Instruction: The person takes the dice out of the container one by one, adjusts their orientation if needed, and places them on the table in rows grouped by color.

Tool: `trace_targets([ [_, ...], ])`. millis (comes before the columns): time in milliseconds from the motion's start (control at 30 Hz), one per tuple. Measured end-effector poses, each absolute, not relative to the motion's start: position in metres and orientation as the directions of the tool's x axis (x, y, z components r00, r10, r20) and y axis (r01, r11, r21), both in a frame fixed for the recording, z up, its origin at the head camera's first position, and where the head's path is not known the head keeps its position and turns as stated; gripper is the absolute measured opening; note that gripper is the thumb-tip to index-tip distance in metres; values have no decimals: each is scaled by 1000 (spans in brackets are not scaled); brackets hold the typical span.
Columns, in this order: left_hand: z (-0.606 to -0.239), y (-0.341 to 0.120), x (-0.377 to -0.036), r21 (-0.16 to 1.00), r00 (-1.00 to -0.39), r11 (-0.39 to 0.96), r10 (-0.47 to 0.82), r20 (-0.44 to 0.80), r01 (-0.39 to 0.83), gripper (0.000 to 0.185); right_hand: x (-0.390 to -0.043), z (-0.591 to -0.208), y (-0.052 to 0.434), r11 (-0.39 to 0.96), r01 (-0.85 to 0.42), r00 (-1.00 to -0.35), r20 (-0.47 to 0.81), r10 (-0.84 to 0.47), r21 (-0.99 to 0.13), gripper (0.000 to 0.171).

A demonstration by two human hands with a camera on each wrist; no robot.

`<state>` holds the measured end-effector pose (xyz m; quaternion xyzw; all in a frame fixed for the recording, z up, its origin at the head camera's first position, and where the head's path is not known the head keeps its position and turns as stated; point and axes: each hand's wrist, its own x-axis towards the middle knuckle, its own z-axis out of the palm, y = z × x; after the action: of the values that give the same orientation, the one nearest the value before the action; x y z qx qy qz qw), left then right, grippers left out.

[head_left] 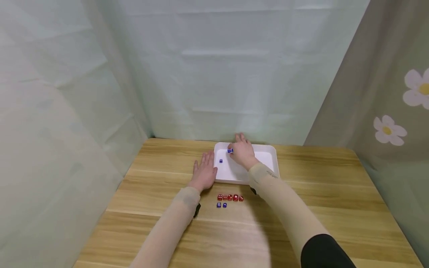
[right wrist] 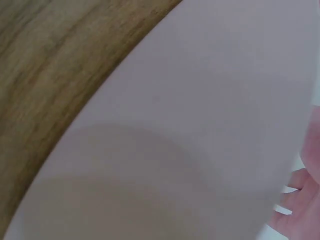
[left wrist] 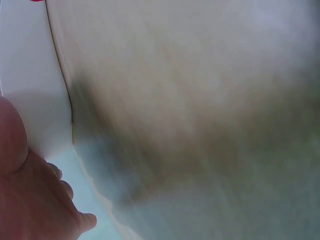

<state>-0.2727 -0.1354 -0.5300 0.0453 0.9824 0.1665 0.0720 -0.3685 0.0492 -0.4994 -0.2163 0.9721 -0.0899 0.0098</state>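
In the head view a white tray lies at the back of the wooden table. My right hand reaches over it, thumb and index finger pinching a blue die, the other fingers stretched toward the curtain. Another blue die seems to sit right beside that one. A separate blue die lies in the tray's left part. My left hand rests with straight fingers along the tray's left edge, its thumb against the rim. Both wrist views show only parts of the hands, and no held die.
In front of the tray, several red dice form a row on the table. Two blue dice sit just below its left end. A pale curtain hangs close behind the table's back edge.
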Motion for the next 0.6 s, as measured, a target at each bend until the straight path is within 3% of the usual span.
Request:
trace_targets([
  [600,-527,-134,-273,305,-987,950,104,-122,62,70,-372,-502,42,916,-380,-924,-1,-383,-124,31],
])
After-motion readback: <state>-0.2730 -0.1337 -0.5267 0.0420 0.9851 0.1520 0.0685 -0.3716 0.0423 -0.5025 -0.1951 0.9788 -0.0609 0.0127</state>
